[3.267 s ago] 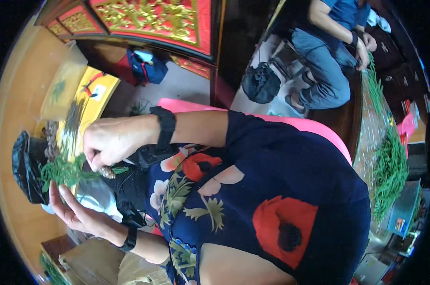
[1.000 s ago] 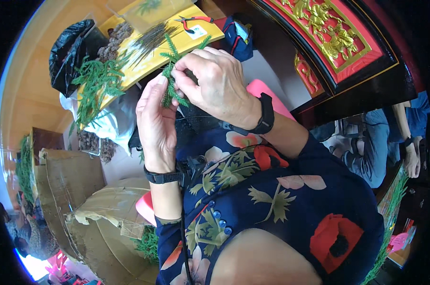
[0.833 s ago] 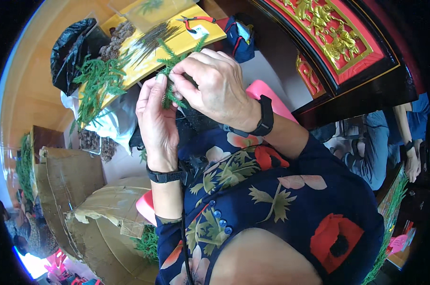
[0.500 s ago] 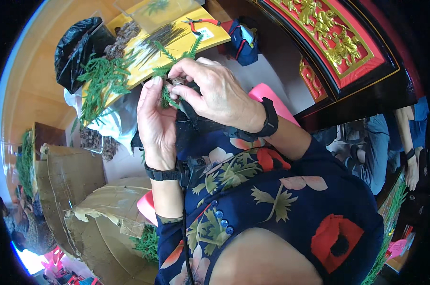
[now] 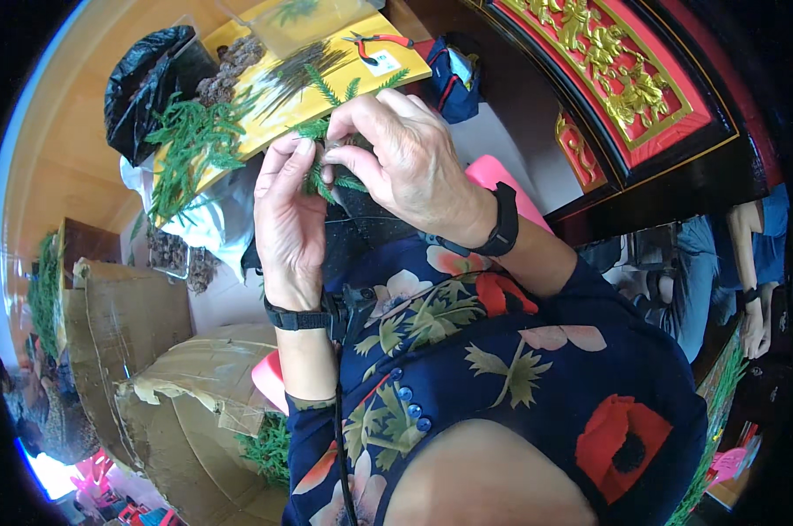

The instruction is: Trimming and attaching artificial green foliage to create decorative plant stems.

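Both my hands meet in front of me over a green fern-like artificial sprig [image 5: 312, 129], whose fronds stick out above and below my fingers. My left hand [image 5: 290, 197] pinches it between thumb and fingertips. My right hand [image 5: 396, 158] is closed at the same spot, thumb against forefinger; my knuckles hide most of what lies between. Beyond them, on a yellow board [image 5: 278, 96], lie a heap of green sprigs [image 5: 197, 145], a bundle of thin dark wires [image 5: 300, 74], brown pine cones [image 5: 230, 70] and red-handled pliers [image 5: 379, 42].
A black plastic bag [image 5: 142, 92] stands at the board's left end, a clear plastic box [image 5: 304, 31] at its far side. Torn cardboard boxes [image 5: 134, 316] stand at my left. A dark cabinet with gold carving [image 5: 620, 66] rises at right. Another person's hand [image 5: 754, 329] hangs at far right.
My right hand has turned, its knuckles lifting over the sprig. The sprig's fronds have rotated and now lean differently. My left hand keeps its pinch almost in place.
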Demonstrator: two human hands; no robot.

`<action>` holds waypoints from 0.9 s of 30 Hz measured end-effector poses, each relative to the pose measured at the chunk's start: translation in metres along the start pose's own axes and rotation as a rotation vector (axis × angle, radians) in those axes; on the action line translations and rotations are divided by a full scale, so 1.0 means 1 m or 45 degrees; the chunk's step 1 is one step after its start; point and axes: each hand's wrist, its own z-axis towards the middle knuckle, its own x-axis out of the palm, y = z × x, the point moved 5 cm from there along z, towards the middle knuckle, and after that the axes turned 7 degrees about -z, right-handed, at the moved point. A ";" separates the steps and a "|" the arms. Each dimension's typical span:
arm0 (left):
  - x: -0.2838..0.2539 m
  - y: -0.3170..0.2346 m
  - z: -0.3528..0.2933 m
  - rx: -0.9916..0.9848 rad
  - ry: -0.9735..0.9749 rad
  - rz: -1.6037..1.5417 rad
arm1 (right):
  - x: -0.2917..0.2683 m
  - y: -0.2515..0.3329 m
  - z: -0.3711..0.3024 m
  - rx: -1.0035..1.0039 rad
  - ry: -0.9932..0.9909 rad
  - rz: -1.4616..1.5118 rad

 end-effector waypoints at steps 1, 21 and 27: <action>0.001 -0.001 0.000 0.014 0.009 -0.008 | 0.000 0.000 0.000 -0.022 0.001 -0.006; 0.022 -0.008 -0.011 0.573 -0.062 0.641 | -0.006 -0.003 0.001 0.159 0.056 0.161; 0.021 -0.008 -0.014 0.746 -0.138 0.833 | -0.002 -0.002 -0.001 0.165 0.051 0.091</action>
